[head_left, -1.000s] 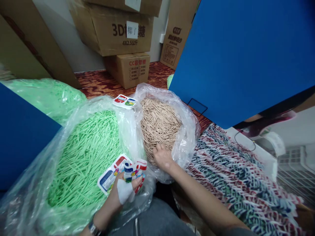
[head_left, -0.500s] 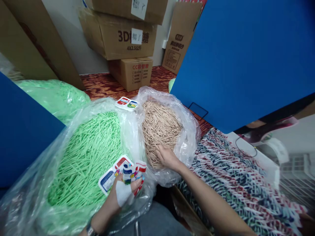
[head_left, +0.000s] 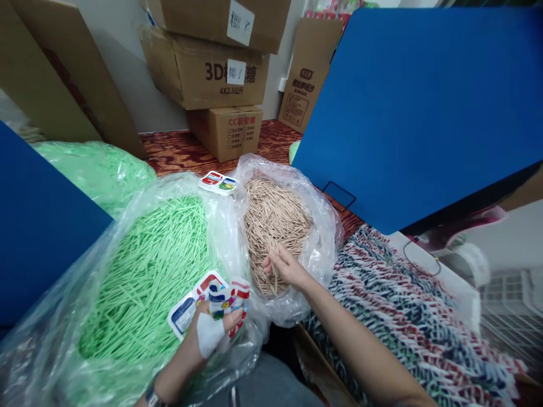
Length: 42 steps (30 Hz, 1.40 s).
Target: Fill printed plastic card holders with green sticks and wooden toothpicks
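Two hands at work, each closed on something. Left hand, nearest: thumb and fingers pinch a curled printed piece in red, white and blue; white patch around the thumb base; band at the wrist. Just behind it, a flat printed packet lies over the near edge of the green sticks; cannot tell whether the hand touches it. Right hand: fingertips drawn together on a few tan sticks, over the near part of the same pile, which sits in an open clear bag. Green sticks fill a larger clear bag to its left, the two bags touching. To the right, a heap of multicoloured pieces, details blurred. Farther: a second printed packet on the plastic between the bags' far edges. Beyond, stacked cartons on red-brown patterned flooring, against a pale wall.
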{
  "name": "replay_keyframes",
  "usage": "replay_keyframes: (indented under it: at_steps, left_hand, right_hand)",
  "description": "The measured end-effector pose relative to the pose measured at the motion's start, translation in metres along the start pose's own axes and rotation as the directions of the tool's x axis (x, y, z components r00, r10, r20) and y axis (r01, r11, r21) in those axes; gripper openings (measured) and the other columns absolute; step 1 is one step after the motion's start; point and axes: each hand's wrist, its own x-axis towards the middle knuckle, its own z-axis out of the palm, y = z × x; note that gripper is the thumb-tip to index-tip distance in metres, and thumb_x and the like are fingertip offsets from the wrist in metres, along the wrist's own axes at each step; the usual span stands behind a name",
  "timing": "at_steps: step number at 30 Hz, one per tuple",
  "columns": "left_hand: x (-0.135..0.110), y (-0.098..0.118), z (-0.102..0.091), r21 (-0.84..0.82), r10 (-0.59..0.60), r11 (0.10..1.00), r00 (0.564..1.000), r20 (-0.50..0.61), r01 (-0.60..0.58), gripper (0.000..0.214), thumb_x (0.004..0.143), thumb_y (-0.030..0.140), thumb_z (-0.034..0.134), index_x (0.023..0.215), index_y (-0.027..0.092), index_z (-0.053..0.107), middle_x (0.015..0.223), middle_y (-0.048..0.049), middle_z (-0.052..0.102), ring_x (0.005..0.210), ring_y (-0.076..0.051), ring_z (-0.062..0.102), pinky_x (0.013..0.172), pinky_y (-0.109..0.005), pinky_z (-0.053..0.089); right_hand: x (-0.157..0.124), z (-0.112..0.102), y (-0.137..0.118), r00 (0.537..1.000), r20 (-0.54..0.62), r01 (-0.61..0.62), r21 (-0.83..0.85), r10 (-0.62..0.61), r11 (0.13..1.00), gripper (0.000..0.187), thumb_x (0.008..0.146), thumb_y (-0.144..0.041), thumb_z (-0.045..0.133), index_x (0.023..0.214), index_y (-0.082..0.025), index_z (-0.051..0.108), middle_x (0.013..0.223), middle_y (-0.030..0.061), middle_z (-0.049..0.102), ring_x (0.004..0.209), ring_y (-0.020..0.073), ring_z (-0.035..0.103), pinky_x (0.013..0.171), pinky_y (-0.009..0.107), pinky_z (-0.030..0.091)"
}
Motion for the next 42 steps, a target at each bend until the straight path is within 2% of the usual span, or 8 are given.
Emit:
replay_keyframes:
  at_steps: [6, 11, 16, 22, 25, 29, 35, 42]
  left_hand:
    - [0.000, -0.002, 0.002, -0.012, -0.015, 1.000, 0.998, -0.058, 0.014, 0.034, 0.065, 0.037, 0.076, 0.084, 0.009, 0.071, 0.078, -0.0096, 0.073, 0.070, -0.022, 0.064, 0.069, -0.031, 0.050]
    - [-0.002, 0.006, 0.001, -0.032, 0.003, 0.999, 1.000, -0.002, -0.003, 0.026, 0.068, 0.034, 0.075, 0.077, 0.010, 0.071, 0.080, -0.0093, 0.072, 0.075, -0.022, 0.065, 0.074, -0.031, 0.050]
    - [0.002, 0.022, 0.017, -0.322, -0.010, 0.946, 0.997, 0.078, 0.035, 0.032, 0.067, 0.031, 0.077, 0.094, 0.013, 0.070, 0.081, -0.0079, 0.072, 0.079, -0.021, 0.065, 0.081, -0.033, 0.050]
    - [0.009, 0.045, 0.044, -0.444, 0.060, 0.896, 0.986, 0.153, 0.014, 0.040, 0.066, 0.034, 0.076, 0.100, 0.015, 0.069, 0.090, -0.0100, 0.072, 0.089, -0.025, 0.065, 0.082, -0.037, 0.050]
    - [0.012, 0.048, 0.044, -0.379, 0.115, 0.923, 0.986, 0.121, -0.061, 0.038, 0.067, 0.036, 0.075, 0.098, 0.014, 0.069, 0.092, -0.0094, 0.071, 0.086, -0.024, 0.065, 0.082, -0.036, 0.049]
    - [0.015, 0.038, 0.031, -0.094, 0.185, 0.978, 0.983, -0.008, -0.185, 0.028, 0.067, 0.029, 0.074, 0.089, 0.013, 0.068, 0.084, -0.0070, 0.071, 0.076, -0.021, 0.063, 0.075, -0.032, 0.049]
    - [0.013, 0.032, 0.015, 0.284, 0.386, 0.898, 0.912, -0.142, -0.336, 0.010, 0.072, 0.023, 0.070, 0.072, 0.016, 0.064, 0.084, -0.0045, 0.066, 0.078, -0.020, 0.060, 0.074, -0.028, 0.046]
    - [0.008, 0.040, 0.007, 0.333, 0.465, 0.855, 0.871, -0.157, -0.397, 0.009, 0.074, 0.024, 0.068, 0.079, 0.016, 0.069, 0.099, -0.0081, 0.064, 0.089, -0.022, 0.060, 0.083, -0.029, 0.045]
  right_hand:
    - [-0.002, -0.001, -0.003, 0.996, -0.028, 0.074, -0.364, -0.090, 0.929, 0.023, 0.093, -0.040, 0.038, 0.091, -0.020, 0.049, 0.096, 0.0057, 0.069, 0.092, 0.0185, 0.064, 0.085, 0.036, 0.046]
    - [0.002, 0.002, -0.006, 0.988, -0.143, 0.069, 0.061, -0.060, 0.996, 0.028, 0.088, -0.047, 0.045, 0.095, -0.020, 0.051, 0.081, 0.0013, 0.063, 0.074, 0.0158, 0.063, 0.077, 0.036, 0.050]
    - [0.006, 0.016, -0.036, 0.986, -0.167, 0.079, 0.571, 0.022, 0.817, 0.032, 0.079, -0.045, 0.062, 0.099, -0.022, 0.052, 0.067, -0.0062, 0.049, 0.056, 0.0097, 0.053, 0.063, 0.030, 0.052]
    - [-0.012, 0.046, -0.056, 0.974, -0.191, 0.191, 0.388, -0.124, 0.902, 0.024, 0.088, -0.045, 0.050, 0.096, -0.023, 0.051, 0.075, -0.0021, 0.057, 0.060, 0.0118, 0.056, 0.056, 0.026, 0.050]
    - [-0.018, 0.048, -0.056, 0.968, -0.144, 0.238, 0.240, -0.208, 0.941, 0.020, 0.091, -0.042, 0.045, 0.095, -0.023, 0.051, 0.075, -0.0009, 0.058, 0.061, 0.0126, 0.056, 0.058, 0.027, 0.050]
    - [-0.017, 0.044, -0.074, 0.921, -0.229, 0.379, 0.327, -0.317, 0.866, 0.016, 0.094, -0.038, 0.041, 0.094, -0.024, 0.048, 0.074, -0.0019, 0.054, 0.073, 0.0142, 0.060, 0.077, 0.034, 0.050]
    - [-0.018, 0.061, -0.116, 0.853, -0.291, 0.515, 0.342, -0.432, 0.786, 0.016, 0.095, -0.039, 0.036, 0.095, -0.025, 0.045, 0.070, -0.0031, 0.052, 0.082, 0.0169, 0.061, 0.088, 0.042, 0.046]
    - [-0.020, 0.082, -0.118, 0.795, -0.216, 0.589, 0.049, -0.568, 0.806, 0.023, 0.095, -0.037, 0.035, 0.086, -0.023, 0.050, 0.076, 0.0021, 0.056, 0.096, 0.0195, 0.055, 0.096, 0.042, 0.037]
